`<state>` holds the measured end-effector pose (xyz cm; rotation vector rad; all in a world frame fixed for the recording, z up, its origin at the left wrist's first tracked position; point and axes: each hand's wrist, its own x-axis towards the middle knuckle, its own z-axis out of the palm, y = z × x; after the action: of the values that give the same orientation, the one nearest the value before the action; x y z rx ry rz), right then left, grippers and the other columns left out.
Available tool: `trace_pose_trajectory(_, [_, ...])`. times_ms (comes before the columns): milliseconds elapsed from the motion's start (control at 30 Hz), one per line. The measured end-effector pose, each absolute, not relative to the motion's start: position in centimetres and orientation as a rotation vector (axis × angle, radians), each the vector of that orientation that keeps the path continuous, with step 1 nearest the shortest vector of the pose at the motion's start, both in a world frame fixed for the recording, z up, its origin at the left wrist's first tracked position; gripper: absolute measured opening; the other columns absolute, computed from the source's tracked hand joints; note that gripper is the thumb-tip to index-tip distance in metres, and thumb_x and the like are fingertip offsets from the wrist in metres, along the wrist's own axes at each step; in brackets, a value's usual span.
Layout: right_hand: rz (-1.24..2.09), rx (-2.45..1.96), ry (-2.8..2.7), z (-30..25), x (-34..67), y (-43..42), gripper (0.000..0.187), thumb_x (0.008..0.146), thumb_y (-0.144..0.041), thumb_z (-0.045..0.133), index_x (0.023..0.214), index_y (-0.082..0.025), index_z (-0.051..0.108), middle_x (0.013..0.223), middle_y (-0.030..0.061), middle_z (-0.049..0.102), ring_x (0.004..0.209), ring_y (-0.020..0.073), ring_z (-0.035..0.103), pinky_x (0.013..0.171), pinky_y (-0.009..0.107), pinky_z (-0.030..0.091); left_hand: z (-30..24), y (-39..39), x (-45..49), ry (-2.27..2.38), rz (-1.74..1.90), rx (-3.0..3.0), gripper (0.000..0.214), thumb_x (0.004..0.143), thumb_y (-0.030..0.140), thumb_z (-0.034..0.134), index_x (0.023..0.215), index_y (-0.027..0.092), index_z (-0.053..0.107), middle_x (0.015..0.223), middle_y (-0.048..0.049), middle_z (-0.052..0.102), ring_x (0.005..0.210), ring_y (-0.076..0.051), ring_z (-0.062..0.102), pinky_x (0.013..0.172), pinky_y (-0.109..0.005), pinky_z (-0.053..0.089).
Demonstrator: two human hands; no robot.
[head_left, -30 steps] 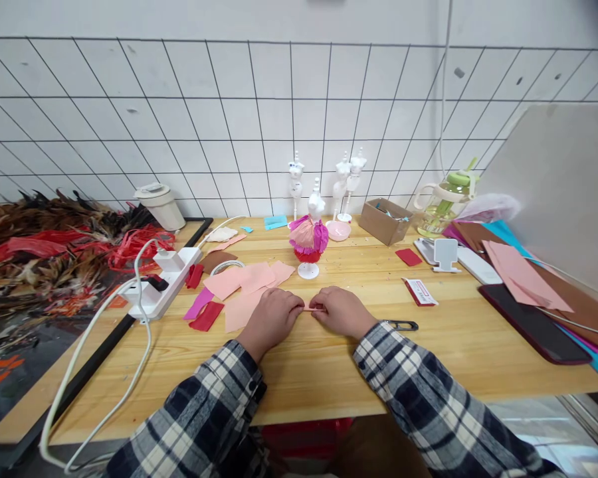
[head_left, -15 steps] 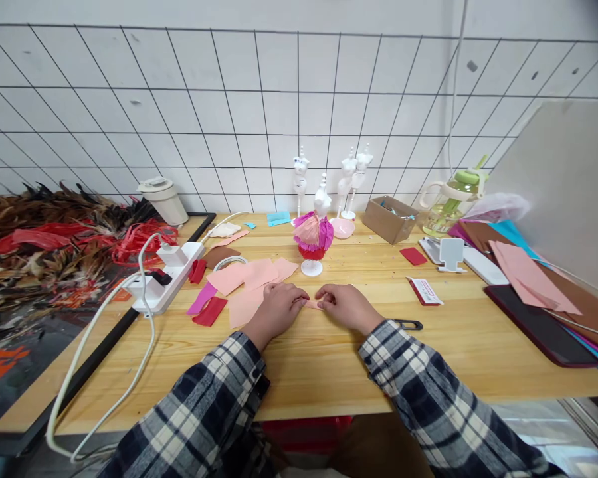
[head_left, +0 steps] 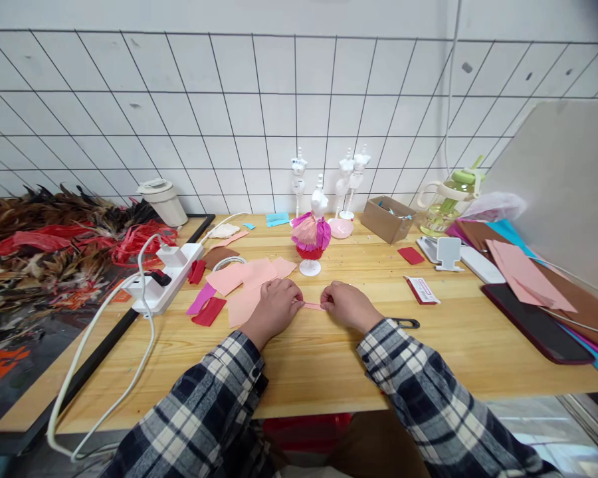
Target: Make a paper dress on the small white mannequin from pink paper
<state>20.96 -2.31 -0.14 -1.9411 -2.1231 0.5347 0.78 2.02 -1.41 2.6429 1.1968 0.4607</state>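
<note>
Both left hand (head_left: 275, 307) and right hand (head_left: 349, 307) pinch one pink strip (head_left: 313, 306).

A strip (head_left: 313, 306) is stretching from left hand (head_left: 275, 304) to right hand (head_left: 347, 305), a mannequin (head_left: 319, 201) standing behind, left of a box (head_left: 383, 223) (seemingly holding scraps (head_left: 397, 214)).

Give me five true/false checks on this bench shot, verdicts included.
1. The left hand and right hand both touch a narrow pink strip. True.
2. Four white mannequins are visible. True.
3. The front one's skirt is plain blue. False: the skirt is pink, purple and red.
4. The cardboard box is left of the bottle, as pictured. True.
5. The white cup is at picture right. False: the white cup is at left.
</note>
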Motion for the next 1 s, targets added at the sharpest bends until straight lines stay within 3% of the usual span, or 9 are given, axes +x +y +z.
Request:
trace_pose_trajectory(133, [0.498, -1.9, -2.114, -0.4, 20.8, -2.3, 0.012, 0.083, -0.024, 0.054, 0.08, -0.019, 0.064, 0.088, 0.0052, 0.062, 0.08, 0.0163, 0.056, 0.067, 0.027, 0.035, -0.8, 1.7, 0.5, 1.253, 0.8, 2.536, 0.02, 0.085, 0.032, 0.058, 0.101, 0.021, 0.06, 0.106, -0.0084, 0.061, 0.104, -0.025, 0.051, 0.094, -0.045, 0.035])
trace_pose_trajectory(233, [0.494, -1.806, -1.93, -0.4, 20.8, -2.0, 0.012, 0.084, -0.023, 0.051, 0.085, -0.018, 0.062, 0.09, 0.0045, 0.063, 0.084, 0.0155, 0.055, 0.072, 0.025, 0.037, -0.3, 1.6, 0.3, 1.374, 1.188, 2.083, 0.037, 0.081, 0.042, 0.062, 0.108, 0.018, 0.055, 0.099, -0.0078, 0.06, 0.089, -0.021, 0.055, 0.08, -0.036, 0.044])
trace_pose_trajectory(300, [0.575, -1.735, -1.799, -0.2, 20.5, -1.9, 0.012, 0.085, -0.026, 0.05, 0.087, -0.019, 0.06, 0.083, 0.0019, 0.062, 0.077, 0.0139, 0.055, 0.068, 0.024, 0.038, -0.1, 1.4, 0.3, 1.301, 1.1, 1.761, 0.037, 0.078, 0.049, 0.062, 0.098, 0.017, 0.058, 0.082, -0.003, 0.059, 0.072, -0.016, 0.055, 0.065, -0.029, 0.045])
trace_pose_trajectory(367, [0.699, -1.656, -1.727, 0.0, 20.1, -2.0, 0.014, 0.085, -0.031, 0.052, 0.086, -0.02, 0.059, 0.073, -0.0015, 0.061, 0.065, 0.0124, 0.052, 0.061, 0.022, 0.037, 0.1, 1.2, 0.7, 1.116, 0.894, 1.519, 0.04, 0.075, 0.051, 0.065, 0.092, 0.016, 0.061, 0.078, -0.0029, 0.06, 0.07, -0.015, 0.056, 0.059, -0.026, 0.044])
trace_pose_trajectory(467, [0.783, -1.572, -1.689, 0.2, 19.3, -2.4, 0.018, 0.082, -0.038, 0.056, 0.081, -0.02, 0.06, 0.065, -0.0038, 0.058, 0.056, 0.0108, 0.047, 0.055, 0.022, 0.035, 0.0, 0.9, 1.4, 0.922, 0.824, 1.255, 0.043, 0.068, 0.046, 0.073, 0.095, 0.014, 0.062, 0.089, -0.0059, 0.065, 0.082, -0.017, 0.06, 0.067, -0.025, 0.047])
trace_pose_trajectory(567, [0.791, -1.556, -1.682, 0.0, 18.8, -2.6, 0.02, 0.081, -0.04, 0.058, 0.079, -0.02, 0.06, 0.064, -0.004, 0.059, 0.052, 0.0098, 0.045, 0.053, 0.022, 0.034, -0.1, 0.8, 1.8, 0.895, 0.865, 1.14, 0.037, 0.065, 0.04, 0.078, 0.086, 0.014, 0.063, 0.084, -0.0045, 0.066, 0.08, -0.015, 0.061, 0.072, -0.026, 0.047])
trace_pose_trajectory(800, [1.12, -1.41, -1.458, -0.8, 18.5, -2.0, 0.022, 0.075, -0.03, 0.064, 0.095, -0.018, 0.062, 0.074, -0.0002, 0.069, 0.067, 0.0125, 0.061, 0.065, 0.023, 0.047, -0.6, 1.3, 1.7, 0.957, 0.938, 1.212, 0.031, 0.065, 0.042, 0.076, 0.073, 0.014, 0.065, 0.072, -0.002, 0.067, 0.07, -0.015, 0.059, 0.072, -0.028, 0.046])
trace_pose_trajectory(900, [1.195, -1.398, -1.457, -1.0, 18.5, -1.8, 0.018, 0.074, -0.028, 0.066, 0.087, -0.017, 0.066, 0.078, 0.0027, 0.071, 0.071, 0.0134, 0.064, 0.068, 0.025, 0.049, -0.4, 1.2, 1.6, 0.99, 0.94, 1.257, 0.031, 0.067, 0.042, 0.075, 0.073, 0.014, 0.065, 0.072, -0.0016, 0.067, 0.069, -0.014, 0.059, 0.07, -0.027, 0.045])
trace_pose_trajectory(1000, [1.133, -1.427, -1.513, -1.0, 18.9, -1.9, 0.017, 0.075, -0.031, 0.066, 0.079, -0.015, 0.068, 0.077, 0.0037, 0.072, 0.068, 0.013, 0.063, 0.067, 0.024, 0.049, -0.3, 1.2, 1.5, 0.98, 0.923, 1.261, 0.036, 0.065, 0.042, 0.077, 0.086, 0.014, 0.066, 0.08, -0.0036, 0.069, 0.074, -0.016, 0.062, 0.07, -0.027, 0.046])
